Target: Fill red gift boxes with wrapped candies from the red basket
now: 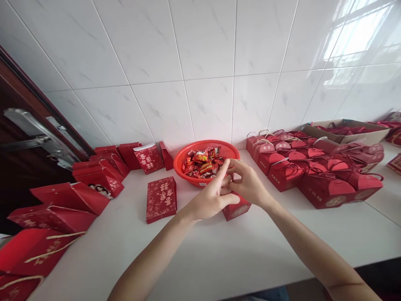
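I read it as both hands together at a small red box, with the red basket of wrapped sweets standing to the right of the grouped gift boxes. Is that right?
Not quite: the head view shows the red basket of wrapped sweets standing to the left of the grouped gift boxes. The left hand and right hand are indeed together at a small red box.

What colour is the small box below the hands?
The box is red with a gold design; head view shows it best.

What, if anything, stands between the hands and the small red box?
Nothing visible: the left hand and right hand are at the small red box, partly hiding it; the red basket sits beyond, not between.
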A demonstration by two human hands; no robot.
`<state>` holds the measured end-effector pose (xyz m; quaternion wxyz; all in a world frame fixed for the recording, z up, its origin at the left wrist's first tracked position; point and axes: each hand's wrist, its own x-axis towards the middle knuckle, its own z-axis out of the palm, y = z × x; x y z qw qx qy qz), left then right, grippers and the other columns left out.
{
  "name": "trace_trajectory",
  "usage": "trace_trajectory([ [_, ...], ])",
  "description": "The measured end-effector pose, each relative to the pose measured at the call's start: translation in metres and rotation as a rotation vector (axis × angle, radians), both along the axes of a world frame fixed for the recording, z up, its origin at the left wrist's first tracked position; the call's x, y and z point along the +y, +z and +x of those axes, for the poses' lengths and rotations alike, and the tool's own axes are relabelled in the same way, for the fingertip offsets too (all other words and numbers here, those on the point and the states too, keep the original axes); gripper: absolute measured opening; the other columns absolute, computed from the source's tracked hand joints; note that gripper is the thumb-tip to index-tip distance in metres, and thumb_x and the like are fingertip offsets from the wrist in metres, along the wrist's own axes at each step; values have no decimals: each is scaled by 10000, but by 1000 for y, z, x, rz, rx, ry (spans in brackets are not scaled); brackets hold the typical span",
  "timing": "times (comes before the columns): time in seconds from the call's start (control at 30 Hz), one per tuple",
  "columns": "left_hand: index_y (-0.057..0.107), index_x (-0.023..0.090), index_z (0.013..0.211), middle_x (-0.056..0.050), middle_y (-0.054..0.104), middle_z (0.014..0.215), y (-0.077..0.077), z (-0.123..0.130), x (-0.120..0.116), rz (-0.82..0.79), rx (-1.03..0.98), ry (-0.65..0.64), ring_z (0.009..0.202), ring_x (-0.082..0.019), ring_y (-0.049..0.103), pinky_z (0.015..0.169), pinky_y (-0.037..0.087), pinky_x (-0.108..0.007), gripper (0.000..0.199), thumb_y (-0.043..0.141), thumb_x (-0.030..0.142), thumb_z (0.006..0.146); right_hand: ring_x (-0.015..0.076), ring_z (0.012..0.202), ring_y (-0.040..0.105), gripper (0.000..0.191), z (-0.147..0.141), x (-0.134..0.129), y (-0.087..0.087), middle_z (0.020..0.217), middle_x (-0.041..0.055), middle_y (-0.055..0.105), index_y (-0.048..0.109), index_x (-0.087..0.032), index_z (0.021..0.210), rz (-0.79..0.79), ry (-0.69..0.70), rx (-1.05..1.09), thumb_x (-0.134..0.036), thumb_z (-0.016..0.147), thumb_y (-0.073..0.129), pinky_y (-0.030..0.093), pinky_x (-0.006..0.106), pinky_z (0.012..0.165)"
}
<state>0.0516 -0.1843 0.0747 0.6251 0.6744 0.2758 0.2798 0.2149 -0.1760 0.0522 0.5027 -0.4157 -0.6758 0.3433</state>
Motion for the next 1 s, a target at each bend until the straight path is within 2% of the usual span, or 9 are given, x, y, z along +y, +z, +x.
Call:
trace_trajectory([
  [0.13,69,321,1605,-106,547,1427,-11,-3,2,212,190,199,1219,-250,596,1059,466,-431,957,656,240,854,208,1006,672,406,2,1,0,1217,81,585,635,-211,1011,8,-28,16,-57,660,503,600,274,653],
  [0.2,151,299,1591,-107,583,1357,-22,-5,4,324,298,324,1153,-259,627,1037,473,-446,906,675,318,852,216,1019,667,401,3,0,3,1237,80,571,638,-215,1000,5,-33,60,-68,651,507,603,269,631],
  [0.27,263,282,1552,-111,576,1353,-35,-6,7,408,364,379,1182,-282,603,1040,461,-461,851,703,379,830,222,1006,665,384,4,-1,5,1181,78,588,627,-212,983,-19,10,134,-80,640,516,603,266,606],
  [0.37,456,255,1432,-108,578,1350,-55,-5,10,502,411,347,1281,-311,520,1074,427,-474,690,722,402,812,208,937,662,327,3,-2,5,1107,73,612,611,-201,950,-68,61,215,-104,643,552,586,248,561],
  [0.43,567,236,1307,-96,607,1293,-66,-2,10,532,434,308,1264,-310,522,1071,429,-468,538,715,401,817,197,906,654,306,2,-2,3,1107,73,619,610,-198,940,-93,64,226,-120,646,577,570,237,541],
  [0.57,637,217,1183,-95,605,1268,-85,1,10,482,419,313,1214,-289,557,1054,449,-435,418,689,442,836,190,884,636,313,6,-2,1,1132,71,633,628,-202,939,-125,51,170,-135,635,588,536,235,532],
  [0.67,623,220,1226,-97,608,1281,-94,2,12,416,363,333,1215,-277,563,1056,447,-425,478,701,469,825,175,867,629,355,13,-3,0,1144,57,643,637,-210,961,-121,27,33,-110,625,587,530,253,598],
  [0.83,612,230,1228,-86,622,1290,-101,2,12,355,335,353,1223,-272,563,1056,446,-426,507,711,504,814,130,731,582,484,18,-7,-5,1126,49,618,616,-219,1018,-88,-49,-372,12,604,519,491,254,603],
  [1.0,605,220,1245,-88,638,1241,-104,7,10,396,335,363,1203,-278,564,1062,438,-433,534,705,519,814,178,746,571,517,6,-7,-6,1136,135,558,575,-162,1038,37,-175,-881,110,620,439,432,279,569],
])
